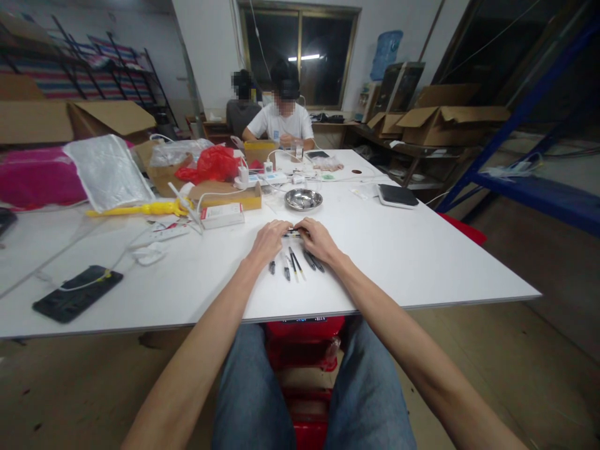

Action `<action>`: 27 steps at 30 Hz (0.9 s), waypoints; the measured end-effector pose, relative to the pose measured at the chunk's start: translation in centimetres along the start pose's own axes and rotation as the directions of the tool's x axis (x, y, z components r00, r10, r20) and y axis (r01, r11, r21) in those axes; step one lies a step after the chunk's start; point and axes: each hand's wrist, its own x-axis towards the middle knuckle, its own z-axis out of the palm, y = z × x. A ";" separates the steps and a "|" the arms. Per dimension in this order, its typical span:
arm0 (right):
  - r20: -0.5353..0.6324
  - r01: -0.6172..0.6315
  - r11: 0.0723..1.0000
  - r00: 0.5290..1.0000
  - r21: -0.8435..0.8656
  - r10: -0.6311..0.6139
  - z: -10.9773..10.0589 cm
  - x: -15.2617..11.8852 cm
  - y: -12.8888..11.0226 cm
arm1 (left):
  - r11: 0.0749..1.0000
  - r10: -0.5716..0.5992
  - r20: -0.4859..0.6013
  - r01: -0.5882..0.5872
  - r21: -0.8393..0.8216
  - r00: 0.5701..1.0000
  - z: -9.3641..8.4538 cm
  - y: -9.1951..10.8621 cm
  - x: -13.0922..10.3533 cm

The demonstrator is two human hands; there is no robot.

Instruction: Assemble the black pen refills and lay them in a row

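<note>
My left hand (270, 241) and my right hand (319, 239) meet over the white table (398, 269), fingers curled inward. Between them lies a pen (293, 234), sideways and partly hidden by the fingers, with both hands closed on its ends. More than one thin piece may be there; I cannot tell. Just below the hands, two slim pen refills (295, 264) with yellowish ends lie side by side. A clear pen barrel with a dark end (286, 269) is left of them, and a small black piece (272, 267) further left. Black pen parts (314, 261) lie partly under my right hand.
A shiny metal bowl (304, 199) sits beyond my hands. Left of it are a white and red box (222, 215), a power strip (262, 179) and a red bag (213, 164). A black tray (77, 292) lies near left; a dark flat device (397, 195) right. Another person (281, 122) sits across.
</note>
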 end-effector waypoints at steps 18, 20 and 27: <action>-0.093 -0.080 0.997 0.992 0.018 0.081 -1.6 0.0 0.2 | 0.988 -0.117 -0.122 0.127 0.083 0.986 -1.5 -0.6 -0.3; -0.106 -0.090 0.994 0.990 0.057 0.095 -1.8 0.0 0.1 | 0.988 -0.126 -0.146 0.138 0.076 0.981 -1.5 -0.7 -0.4; -0.002 0.003 0.987 1.000 0.160 -0.002 -2.2 -1.0 -0.9 | 0.979 -0.173 -0.176 0.189 0.076 0.969 -1.5 -0.9 -0.5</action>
